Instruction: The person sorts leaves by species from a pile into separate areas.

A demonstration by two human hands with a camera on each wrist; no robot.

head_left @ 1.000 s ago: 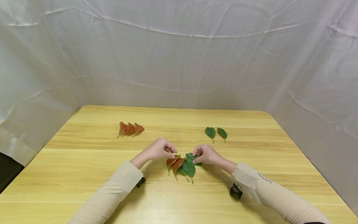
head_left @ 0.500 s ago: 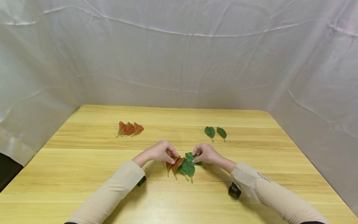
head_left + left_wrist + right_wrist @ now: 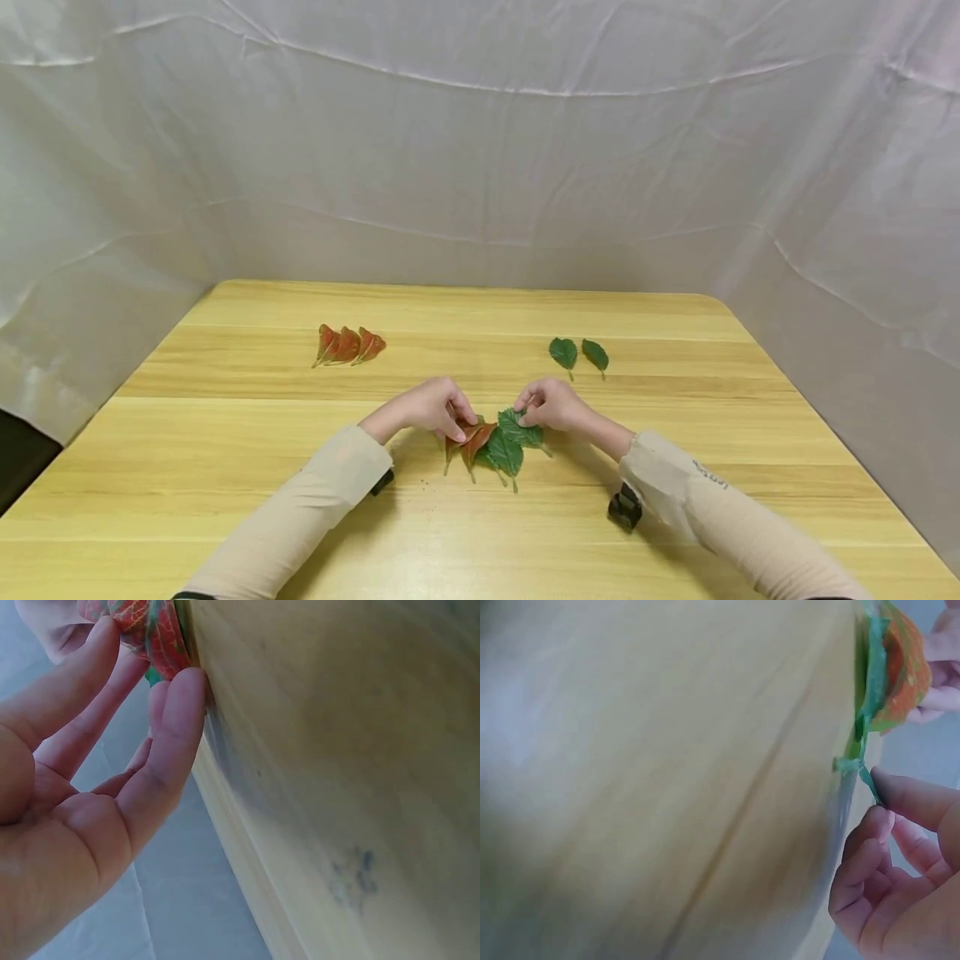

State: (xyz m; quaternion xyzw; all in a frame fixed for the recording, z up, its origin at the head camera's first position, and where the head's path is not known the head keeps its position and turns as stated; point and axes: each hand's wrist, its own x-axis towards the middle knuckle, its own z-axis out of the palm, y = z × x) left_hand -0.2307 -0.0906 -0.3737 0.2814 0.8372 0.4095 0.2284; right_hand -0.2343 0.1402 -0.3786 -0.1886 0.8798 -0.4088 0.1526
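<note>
My left hand (image 3: pixel 435 407) pinches a red leaf (image 3: pixel 452 447) at the left of a small overlapping cluster on the table. In the left wrist view, the thumb lies against the red veined leaf (image 3: pixel 161 637), with fingers behind it. My right hand (image 3: pixel 558 406) pinches the upper edge of a green leaf (image 3: pixel 514 427) between thumb and forefinger. The right wrist view shows this green leaf (image 3: pixel 870 784) nearly edge-on at the fingertips. Between the hands lie another red leaf (image 3: pixel 477 442) and a green leaf (image 3: pixel 506 452), with a further green one partly hidden beneath.
Several overlapping red leaves (image 3: pixel 348 345) lie at the back left of the wooden table (image 3: pixel 225 467). Two separate green leaves, one (image 3: pixel 563 352) left of the other (image 3: pixel 596 355), lie at the back right. A pale cloth (image 3: pixel 480 167) hangs around the table's far side and flanks.
My left hand has come down to the red leaf and grips it, shifting it slightly left. The green leaf in my right hand has turned, so its stem now shows at the right.
</note>
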